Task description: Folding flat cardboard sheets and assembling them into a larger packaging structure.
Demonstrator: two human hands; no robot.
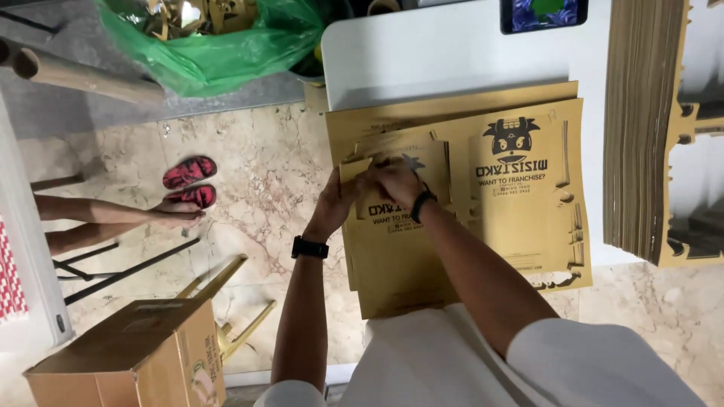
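Note:
A flat brown die-cut cardboard sheet (520,203) with black print lies on the white table (452,53), on top of more such sheets. My left hand (337,202) and my right hand (396,181) meet at the sheet's upper left part. Both pinch a pre-cut printed cardboard panel (400,218) there, fingers closed on its top edge. A black band sits on each wrist.
A tall stack of brown cardboard sheets (641,128) stands at the table's right. A green plastic bag (219,45) of scraps and a cardboard tube (83,75) lie on the floor. A brown box (143,354) sits lower left. Another person's legs (113,218) and red sandals (190,181) are at left.

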